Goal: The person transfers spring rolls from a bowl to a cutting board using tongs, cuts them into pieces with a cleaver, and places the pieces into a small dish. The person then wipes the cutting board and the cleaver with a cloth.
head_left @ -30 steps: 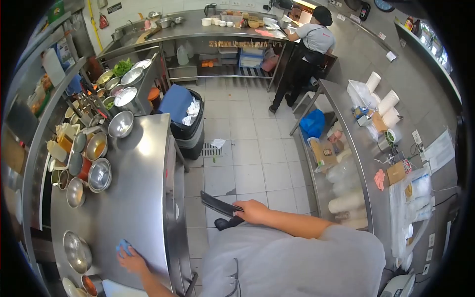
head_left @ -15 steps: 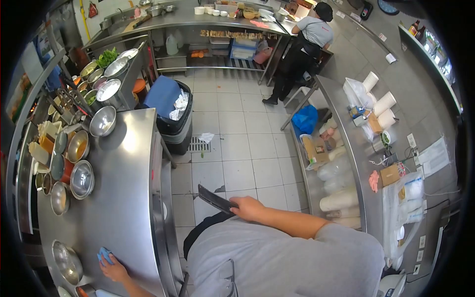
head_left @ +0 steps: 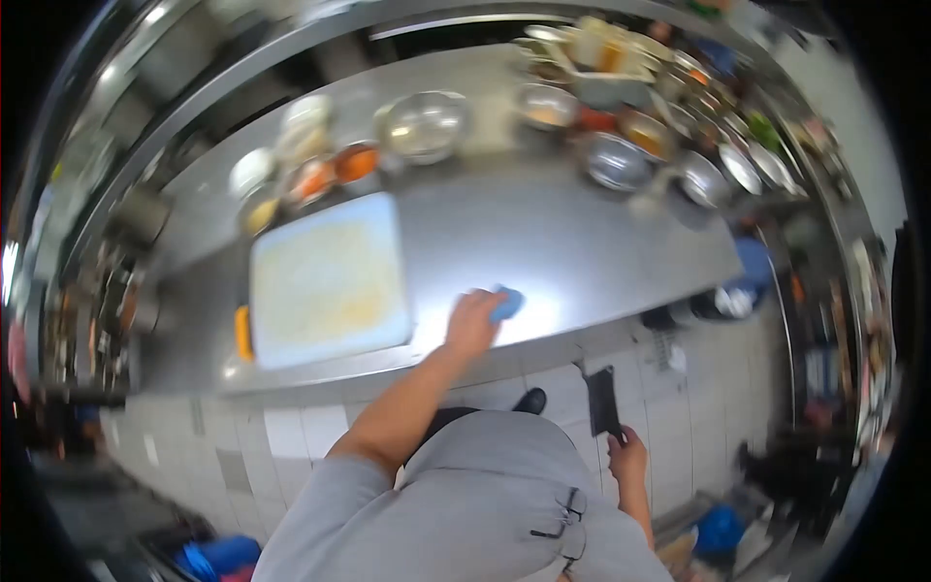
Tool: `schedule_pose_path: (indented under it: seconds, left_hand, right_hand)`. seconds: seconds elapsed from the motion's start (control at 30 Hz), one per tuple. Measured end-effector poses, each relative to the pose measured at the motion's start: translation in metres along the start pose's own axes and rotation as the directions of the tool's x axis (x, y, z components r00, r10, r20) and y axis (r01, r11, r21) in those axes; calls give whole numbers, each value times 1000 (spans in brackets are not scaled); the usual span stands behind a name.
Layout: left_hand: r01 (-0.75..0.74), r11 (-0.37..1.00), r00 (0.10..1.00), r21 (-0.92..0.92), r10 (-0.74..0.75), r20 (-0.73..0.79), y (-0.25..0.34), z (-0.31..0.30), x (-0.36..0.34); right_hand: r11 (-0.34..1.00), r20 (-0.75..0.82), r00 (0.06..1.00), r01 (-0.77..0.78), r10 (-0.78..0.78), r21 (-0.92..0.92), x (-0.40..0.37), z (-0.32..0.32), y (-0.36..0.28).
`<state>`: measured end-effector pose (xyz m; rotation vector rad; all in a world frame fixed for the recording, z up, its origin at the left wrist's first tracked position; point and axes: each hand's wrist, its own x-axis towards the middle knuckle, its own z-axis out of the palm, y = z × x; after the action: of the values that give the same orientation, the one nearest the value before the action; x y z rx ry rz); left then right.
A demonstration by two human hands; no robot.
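Observation:
My left hand (head_left: 472, 322) is closed around a crumpled blue cloth (head_left: 506, 304) at the front part of the steel counter (head_left: 572, 257). Away from the counter edge, over the floor, my right hand (head_left: 628, 454) grips a cleaver (head_left: 603, 403) with a dark, broad blade that points away from me. To the left of the cloth lies a large white cutting board (head_left: 330, 281) with yellowish stains. An orange handle (head_left: 243, 333) sticks out by the board's left edge. The picture is blurred by motion.
Behind the board stand containers of orange-red food (head_left: 356, 161) and a large metal bowl (head_left: 425, 126). More metal bowls (head_left: 619, 161) line the back right of the counter. A bin with a blue lid (head_left: 752, 264) stands past its right end. Tiled floor (head_left: 669, 427) lies below.
The view has swung left, bringing the cutting board into sight. My left hand still has the cloth on the counter. My right hand keeps the cleaver, its blade now showing broadside.

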<state>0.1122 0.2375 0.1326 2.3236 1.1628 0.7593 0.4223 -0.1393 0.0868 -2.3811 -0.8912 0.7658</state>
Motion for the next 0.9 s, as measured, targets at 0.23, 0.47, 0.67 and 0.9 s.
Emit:
schedule_pose_path:
  seconds: [0.23,0.47,0.67,0.9]
  left_hand:
    - [380,749,841,-542,-525,-135,-128,-244,-83]
    - [661,701,648,-269,-714,-267,-316,-356,-151]
    - [381,910,839,160,-268,-474,-238,-257,-126]
    - [436,823,743,-364,-557,-370,-307,-359,-44]
  right_hand:
    - [996,-10,996,-91,91,-9,-40,58,-42]
    - [972,-29,973,-229,228,-45,-125,102,-139]
    - [960,-78,958,-268,274,81,-179,129,-176]
    - [972,-222,954,-164,200,168,-197,121,-189]
